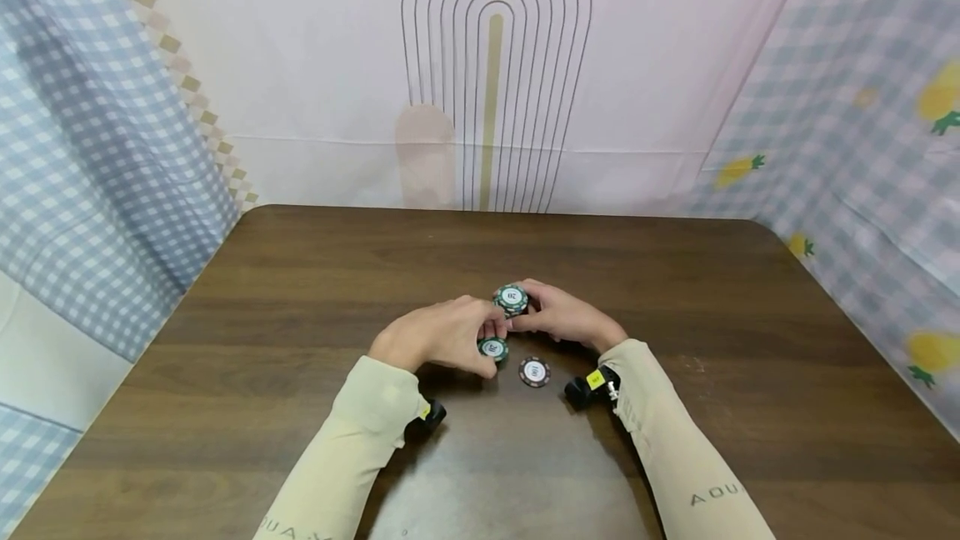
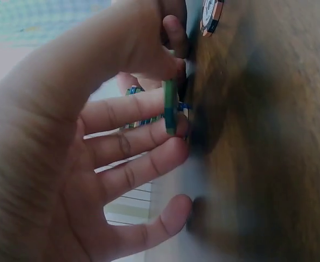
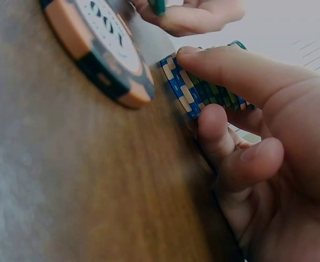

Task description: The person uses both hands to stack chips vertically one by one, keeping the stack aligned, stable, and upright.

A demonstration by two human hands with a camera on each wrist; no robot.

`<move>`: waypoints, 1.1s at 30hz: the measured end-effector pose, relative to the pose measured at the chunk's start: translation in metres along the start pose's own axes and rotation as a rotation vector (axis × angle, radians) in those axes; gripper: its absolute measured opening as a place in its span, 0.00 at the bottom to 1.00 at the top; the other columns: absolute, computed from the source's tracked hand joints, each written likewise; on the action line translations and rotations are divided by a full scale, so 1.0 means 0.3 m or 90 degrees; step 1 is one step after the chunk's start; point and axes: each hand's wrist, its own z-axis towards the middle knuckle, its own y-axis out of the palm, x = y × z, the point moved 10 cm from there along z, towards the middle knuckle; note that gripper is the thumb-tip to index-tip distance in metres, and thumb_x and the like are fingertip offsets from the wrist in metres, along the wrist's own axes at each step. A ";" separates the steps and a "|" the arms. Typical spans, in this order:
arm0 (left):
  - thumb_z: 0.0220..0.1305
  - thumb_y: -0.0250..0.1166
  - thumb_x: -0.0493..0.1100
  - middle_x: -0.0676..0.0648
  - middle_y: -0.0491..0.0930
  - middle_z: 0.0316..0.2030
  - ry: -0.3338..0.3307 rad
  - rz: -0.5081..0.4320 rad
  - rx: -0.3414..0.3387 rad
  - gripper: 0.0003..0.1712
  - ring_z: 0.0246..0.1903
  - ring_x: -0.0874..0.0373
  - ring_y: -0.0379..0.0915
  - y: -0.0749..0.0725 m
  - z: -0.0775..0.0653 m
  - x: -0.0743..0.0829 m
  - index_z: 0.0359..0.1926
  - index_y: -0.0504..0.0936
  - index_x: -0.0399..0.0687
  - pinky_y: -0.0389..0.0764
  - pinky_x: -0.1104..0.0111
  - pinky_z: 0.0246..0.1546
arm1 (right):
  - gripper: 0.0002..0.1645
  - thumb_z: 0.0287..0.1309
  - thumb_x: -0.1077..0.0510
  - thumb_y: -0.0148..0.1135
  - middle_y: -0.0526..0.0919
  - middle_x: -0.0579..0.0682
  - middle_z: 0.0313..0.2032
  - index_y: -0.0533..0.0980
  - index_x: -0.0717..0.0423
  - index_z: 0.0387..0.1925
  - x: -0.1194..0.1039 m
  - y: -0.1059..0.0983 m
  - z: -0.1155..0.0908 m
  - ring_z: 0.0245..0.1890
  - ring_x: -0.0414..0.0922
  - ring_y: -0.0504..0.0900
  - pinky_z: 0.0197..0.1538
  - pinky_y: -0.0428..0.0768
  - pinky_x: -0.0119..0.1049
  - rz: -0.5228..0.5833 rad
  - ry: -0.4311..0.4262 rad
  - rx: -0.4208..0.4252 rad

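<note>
Between the thumb and fingers of my left hand (image 1: 446,333) a single green poker chip (image 1: 493,348) is pinched, marked 20. The left wrist view shows this chip (image 2: 169,112) edge-on. Just beyond it stands a stack of poker chips (image 1: 512,299) with a green 20 chip on top. My right hand (image 1: 566,317) holds the stack from its right side, thumb along the near side. Blue-and-cream chips (image 3: 181,90) form the bottom of the stack, with green ones above. A black-and-orange chip (image 1: 535,372) marked 100 lies flat on the table, nearer than both hands.
The brown wooden table (image 1: 315,273) reaches back to a white cloth (image 1: 322,65) with arch patterns. Checked curtains (image 1: 97,148) hang at both sides. A black wrist camera (image 1: 588,388) sits low beside the right sleeve, close to the 100 chip.
</note>
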 end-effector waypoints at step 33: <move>0.69 0.68 0.51 0.54 0.84 0.53 0.043 0.147 0.373 0.20 0.51 0.57 0.76 -0.192 -0.031 0.080 0.59 0.85 0.53 0.76 0.61 0.48 | 0.33 0.69 0.52 0.69 0.78 0.55 0.51 0.70 0.52 0.71 -0.006 0.008 0.004 0.20 0.43 0.68 0.23 0.71 0.34 0.024 -0.007 -0.010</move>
